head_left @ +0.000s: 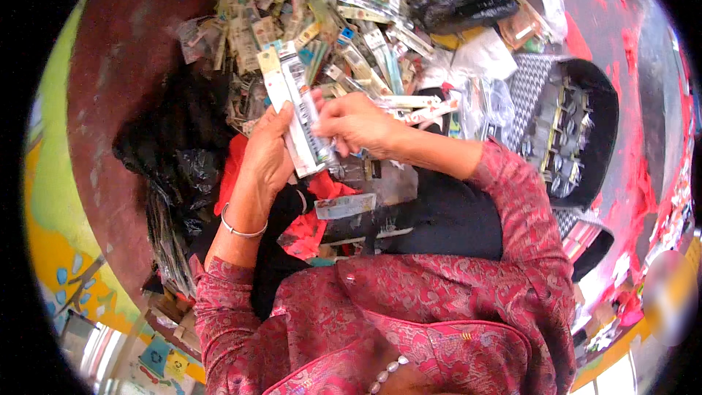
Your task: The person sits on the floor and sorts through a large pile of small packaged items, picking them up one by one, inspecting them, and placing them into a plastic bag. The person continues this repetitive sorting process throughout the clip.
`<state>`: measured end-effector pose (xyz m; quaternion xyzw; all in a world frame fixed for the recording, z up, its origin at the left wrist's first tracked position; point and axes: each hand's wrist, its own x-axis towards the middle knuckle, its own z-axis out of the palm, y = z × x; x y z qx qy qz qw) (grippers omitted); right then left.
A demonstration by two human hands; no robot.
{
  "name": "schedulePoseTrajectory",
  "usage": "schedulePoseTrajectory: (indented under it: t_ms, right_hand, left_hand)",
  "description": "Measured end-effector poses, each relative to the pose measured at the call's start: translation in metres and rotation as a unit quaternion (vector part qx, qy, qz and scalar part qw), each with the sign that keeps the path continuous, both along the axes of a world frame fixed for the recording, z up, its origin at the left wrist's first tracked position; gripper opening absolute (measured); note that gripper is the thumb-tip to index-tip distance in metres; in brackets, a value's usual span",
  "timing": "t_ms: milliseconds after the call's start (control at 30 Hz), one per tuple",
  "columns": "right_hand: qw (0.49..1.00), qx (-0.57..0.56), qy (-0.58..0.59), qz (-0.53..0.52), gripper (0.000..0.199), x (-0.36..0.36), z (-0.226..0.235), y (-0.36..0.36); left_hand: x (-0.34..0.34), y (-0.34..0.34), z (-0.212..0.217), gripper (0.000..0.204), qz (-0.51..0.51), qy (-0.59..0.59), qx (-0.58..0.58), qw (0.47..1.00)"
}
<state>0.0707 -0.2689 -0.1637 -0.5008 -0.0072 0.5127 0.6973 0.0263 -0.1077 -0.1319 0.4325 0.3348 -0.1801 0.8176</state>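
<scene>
A long, narrow white card (281, 99) and a slim clear plastic packet with dark print (300, 95) lie side by side, tilted, in front of me. My left hand (272, 143) is closed around their left side, with the thumb on top. From the right, my right hand (356, 126) has its fingers curled and pinched at the packet's right edge. What lies under its fingertips is partly hidden. Just beyond both hands spreads a big heap of similar slim packets (369, 44).
Black plastic bags lie at the left (172, 124) and far right of the heap (464, 4). A black-lined basket with a checked outside (530, 95) holds several small packed pieces. Red cloth (300, 238) and a loose clear packet (345, 206) are near my lap.
</scene>
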Motion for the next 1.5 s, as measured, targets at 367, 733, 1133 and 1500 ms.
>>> schedulePoseTrajectory:
  t_ms: [367, 733, 1133, 1500]
  right_hand:
    - [0.976, -0.129, -0.167, 0.045, 0.029, 0.039, -0.071, -0.028]
    - [0.744, -0.491, -0.452, -0.018, 0.043, 0.082, -0.166, -0.043]
    - [0.840, -0.349, -0.335, -0.245, 0.015, 0.116, -0.166, -0.121]
    - [0.985, -0.056, 0.000, -0.161, 0.009, 0.100, -0.149, -0.103]
  left_hand:
    - [-0.009, 0.002, 0.004, 0.036, 0.054, 0.038, 0.048, 0.997]
    - [-0.008, -0.006, 0.012, 0.030, 0.020, 0.059, 0.019, 0.998]
    - [-0.006, 0.007, 0.013, 0.027, 0.052, 0.071, -0.049, 0.995]
    - [-0.002, 0.002, 0.012, 0.022, 0.025, 0.069, -0.026, 0.997]
